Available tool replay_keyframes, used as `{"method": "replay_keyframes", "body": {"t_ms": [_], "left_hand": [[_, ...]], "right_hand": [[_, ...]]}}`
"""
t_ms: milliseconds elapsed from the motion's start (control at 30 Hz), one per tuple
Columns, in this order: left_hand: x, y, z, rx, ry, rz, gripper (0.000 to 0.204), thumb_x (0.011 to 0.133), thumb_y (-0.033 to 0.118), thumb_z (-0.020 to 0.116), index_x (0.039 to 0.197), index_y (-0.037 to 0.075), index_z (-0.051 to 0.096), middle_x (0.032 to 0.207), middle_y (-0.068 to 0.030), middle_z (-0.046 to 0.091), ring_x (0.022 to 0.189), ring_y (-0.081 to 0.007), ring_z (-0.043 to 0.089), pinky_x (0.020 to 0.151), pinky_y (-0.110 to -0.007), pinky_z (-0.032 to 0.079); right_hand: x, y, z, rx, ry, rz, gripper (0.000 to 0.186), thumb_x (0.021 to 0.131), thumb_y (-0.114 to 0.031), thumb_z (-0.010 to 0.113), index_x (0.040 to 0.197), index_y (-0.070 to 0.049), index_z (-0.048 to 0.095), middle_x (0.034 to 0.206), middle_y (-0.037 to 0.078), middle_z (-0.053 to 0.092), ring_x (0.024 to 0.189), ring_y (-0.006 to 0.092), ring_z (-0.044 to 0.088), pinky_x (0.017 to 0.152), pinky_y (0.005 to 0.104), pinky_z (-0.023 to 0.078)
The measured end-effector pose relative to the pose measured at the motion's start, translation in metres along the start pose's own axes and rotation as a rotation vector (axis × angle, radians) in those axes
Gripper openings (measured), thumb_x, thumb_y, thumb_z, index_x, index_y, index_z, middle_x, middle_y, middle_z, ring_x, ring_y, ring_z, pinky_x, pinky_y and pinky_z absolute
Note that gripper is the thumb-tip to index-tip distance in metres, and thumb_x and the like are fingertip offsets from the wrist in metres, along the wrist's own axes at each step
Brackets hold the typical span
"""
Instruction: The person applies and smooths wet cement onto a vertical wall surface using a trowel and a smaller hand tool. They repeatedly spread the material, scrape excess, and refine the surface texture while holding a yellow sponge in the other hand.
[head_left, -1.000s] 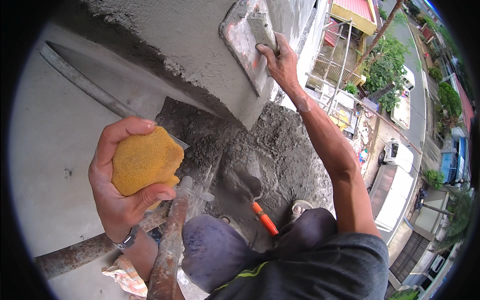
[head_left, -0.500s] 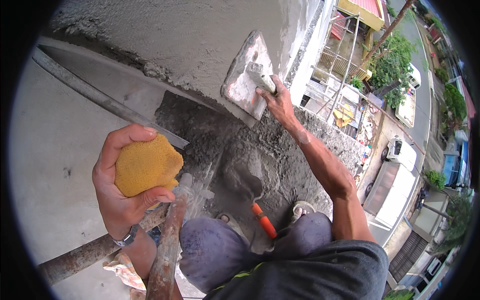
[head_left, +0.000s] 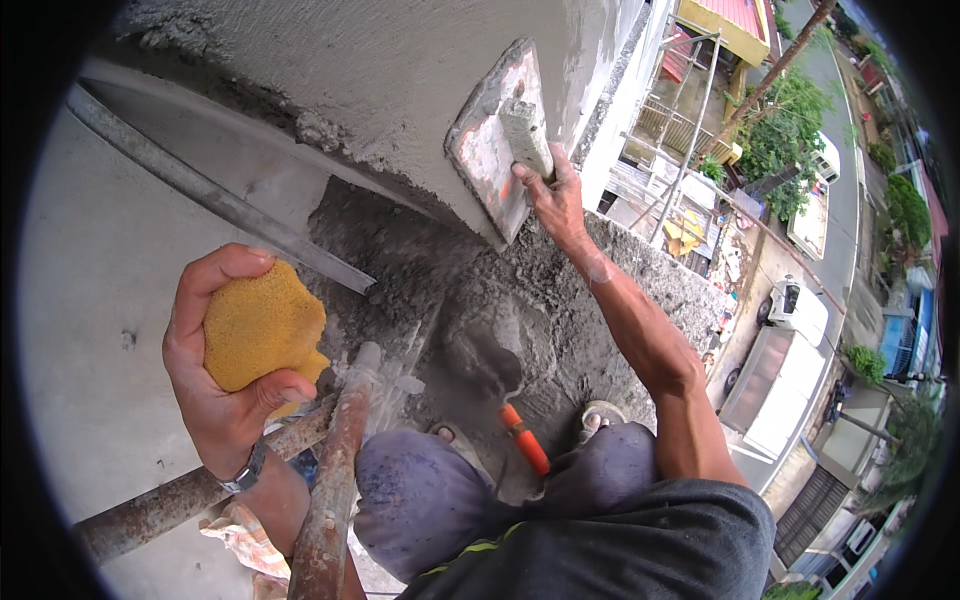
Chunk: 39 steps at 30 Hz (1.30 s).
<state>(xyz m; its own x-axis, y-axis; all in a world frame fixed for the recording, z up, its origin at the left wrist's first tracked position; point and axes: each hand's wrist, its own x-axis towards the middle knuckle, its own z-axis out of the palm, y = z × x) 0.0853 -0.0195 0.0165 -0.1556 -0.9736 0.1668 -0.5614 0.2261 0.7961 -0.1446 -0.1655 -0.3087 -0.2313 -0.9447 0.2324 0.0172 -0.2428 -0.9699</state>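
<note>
My right hand (head_left: pixel 553 200) grips the handle of a mortar-spattered flat float (head_left: pixel 485 130) lying against a plastered wall face (head_left: pixel 330 65). My left hand (head_left: pixel 200 380) holds a yellow sponge (head_left: pixel 262 322) near a rusty pipe (head_left: pixel 338 460). Below, a trowel with an orange handle (head_left: pixel 523 435) rests in wet grey mortar (head_left: pixel 550 300), its blade mostly hidden. A long metal strip (head_left: pixel 220 210) extends diagonally from the upper left down to the mortar.
A second rusty pipe (head_left: pixel 150 510) crosses the lower left. My sandalled feet (head_left: pixel 598 415) stand at the mortar's edge. To the right, down below, are scaffold poles (head_left: pixel 700 120), a white truck (head_left: pixel 790 340), trees (head_left: pixel 780 130) and a road (head_left: pixel 840 240).
The float in my right hand moved down the wall, then slightly back up over the last half second. My left hand with the sponge has shifted a little leftward.
</note>
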Motion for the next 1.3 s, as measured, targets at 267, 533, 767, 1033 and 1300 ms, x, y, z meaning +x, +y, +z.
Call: {"method": "replay_keyframes", "body": {"t_ms": [267, 533, 767, 1033, 1300], "left_hand": [[-0.011, -0.01, -0.002, -0.06, -0.112, 0.071, 0.092, 0.051, 0.052, 0.091, 0.118, 0.001, 0.054, 0.112, -0.0069, 0.057, 0.099, -0.0141, 0.057, 0.083, -0.026, 0.047], [0.001, -0.008, 0.007, 0.015, -0.082, -0.003, 0.09, 0.052, 0.049, 0.092, 0.118, 0.001, 0.054, 0.109, -0.0078, 0.057, 0.098, -0.0158, 0.058, 0.084, -0.028, 0.048], [-0.005, -0.01, -0.001, -0.031, -0.123, 0.083, 0.09, 0.052, 0.049, 0.091, 0.119, 0.002, 0.054, 0.11, -0.0079, 0.057, 0.1, -0.0154, 0.058, 0.085, -0.027, 0.047], [0.002, -0.009, -0.003, -0.001, -0.072, 0.037, 0.089, 0.051, 0.047, 0.092, 0.118, 0.001, 0.055, 0.112, -0.0076, 0.058, 0.102, -0.0141, 0.058, 0.086, -0.027, 0.046], [-0.006, -0.011, 0.003, -0.028, -0.143, 0.052, 0.088, 0.052, 0.047, 0.093, 0.118, 0.001, 0.055, 0.111, -0.0082, 0.059, 0.1, -0.0149, 0.06, 0.086, -0.028, 0.047]], "right_hand": [[0.078, -0.051, -0.025, 0.008, 0.094, -0.271, 0.039, 0.089, -0.028, 0.071, 0.112, 0.0, 0.057, 0.077, 0.01, 0.069, 0.061, 0.0147, 0.063, 0.054, 0.0299, 0.05], [-0.01, -0.022, 0.015, 0.131, 0.089, -0.193, 0.044, 0.09, -0.024, 0.071, 0.122, 0.002, 0.056, 0.097, 0.012, 0.068, 0.085, 0.0148, 0.065, 0.072, 0.0297, 0.053], [0.066, -0.015, -0.027, 0.048, 0.144, -0.205, 0.041, 0.089, -0.031, 0.072, 0.111, 0.001, 0.059, 0.085, 0.006, 0.066, 0.075, 0.0112, 0.06, 0.067, 0.0272, 0.05], [-0.02, -0.019, 0.021, 0.131, 0.074, -0.143, 0.038, 0.086, -0.024, 0.074, 0.112, 0.001, 0.06, 0.084, 0.01, 0.07, 0.071, 0.0124, 0.063, 0.061, 0.0289, 0.05], [0.056, -0.022, -0.025, -0.272, 0.201, -0.307, 0.042, 0.083, -0.027, 0.074, 0.111, 0.001, 0.059, 0.088, 0.016, 0.069, 0.075, 0.0272, 0.069, 0.065, 0.0369, 0.052]]}}
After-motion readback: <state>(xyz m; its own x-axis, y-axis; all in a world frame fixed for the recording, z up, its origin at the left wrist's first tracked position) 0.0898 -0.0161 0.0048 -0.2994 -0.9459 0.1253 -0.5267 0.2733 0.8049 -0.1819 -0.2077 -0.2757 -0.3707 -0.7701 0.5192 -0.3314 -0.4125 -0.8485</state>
